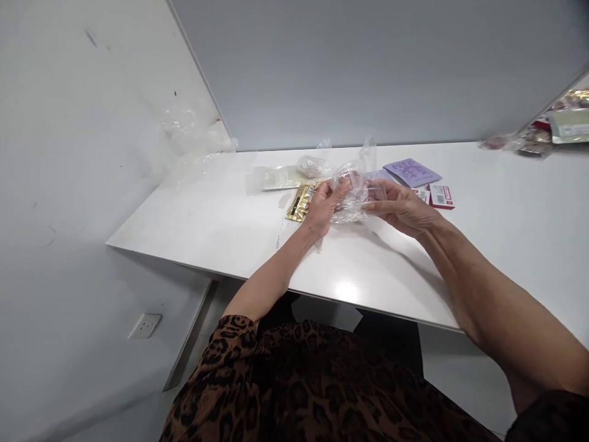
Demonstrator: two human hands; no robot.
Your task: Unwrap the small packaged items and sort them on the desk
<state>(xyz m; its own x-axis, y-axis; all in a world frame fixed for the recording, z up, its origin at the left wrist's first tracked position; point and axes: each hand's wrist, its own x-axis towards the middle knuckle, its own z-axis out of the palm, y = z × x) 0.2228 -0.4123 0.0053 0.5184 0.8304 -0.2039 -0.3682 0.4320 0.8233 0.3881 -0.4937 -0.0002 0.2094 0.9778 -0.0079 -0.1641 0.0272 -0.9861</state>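
Centre of the frame: both hands are on 1 crumpled clear plastic bag (350, 191), held just above the white table (221, 227). The left hand (322, 209) pinches its left edge, fingers closed on the film. The right hand (400, 209) grips the right side, fingertips curled onto it. Something pinkish sits inside. Just behind the left hand lies a gold packet (301, 202); right of centre, a purple sachet (411, 172) and a red-and-white card (440, 196).
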